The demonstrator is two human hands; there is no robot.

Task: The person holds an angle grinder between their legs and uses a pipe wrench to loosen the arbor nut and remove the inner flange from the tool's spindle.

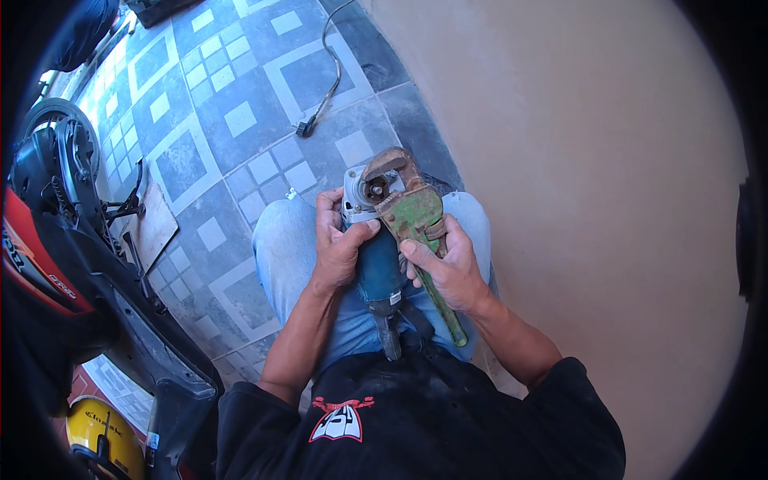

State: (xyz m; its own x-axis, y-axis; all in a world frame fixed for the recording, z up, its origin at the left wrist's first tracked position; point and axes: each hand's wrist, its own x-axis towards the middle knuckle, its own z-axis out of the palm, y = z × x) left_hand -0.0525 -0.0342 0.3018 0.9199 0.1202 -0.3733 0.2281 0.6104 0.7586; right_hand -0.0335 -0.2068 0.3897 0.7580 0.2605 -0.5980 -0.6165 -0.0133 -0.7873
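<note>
An angle grinder (pixel 378 268) with a blue-green body and silver gear head rests on my lap, its head pointing away from me. My left hand (pixel 340 244) is closed around the grinder near the head, thumb across the body. In my right hand (pixel 452 268) is a green pipe wrench (pixel 412 212) with rusty jaws, gripped at the adjusting nut and upper handle. The wrench's jaws lie over the grinder's head beside the spindle (pixel 378 190); whether they grip it I cannot tell. The wrench handle slants down toward my waist.
A power cord with a black plug (pixel 305 128) lies on the patterned tile floor (pixel 240 120) ahead. To the left stands a red and black motorcycle (pixel 88 264), with a yellow helmet (pixel 104 436) near it. A plain tan wall (pixel 592 200) rises on the right.
</note>
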